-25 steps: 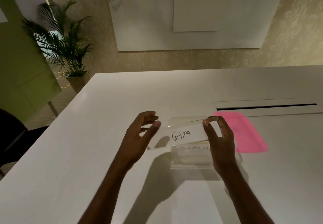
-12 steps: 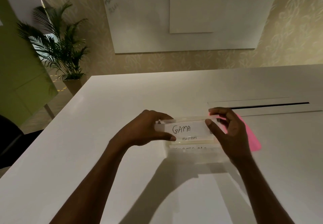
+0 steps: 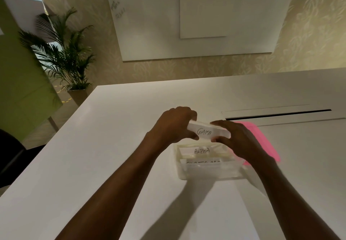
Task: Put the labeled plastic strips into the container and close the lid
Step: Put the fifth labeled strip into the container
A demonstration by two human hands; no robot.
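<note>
The left hand (image 3: 174, 125) and right hand (image 3: 237, 138) each pinch one end of the flat white GAMA strip (image 3: 205, 132). Just below them, the clear rectangular container (image 3: 209, 174) holds the ALPHA strip (image 3: 202, 150). A flat pink lid (image 3: 262, 138) lies just beyond the right hand.

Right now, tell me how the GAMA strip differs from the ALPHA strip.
The GAMA strip is pinched between left hand and right hand above the container; the ALPHA strip lies inside it, untouched. GAMA strip slants; ALPHA strip sits level. Both carry handwritten labels.
</note>
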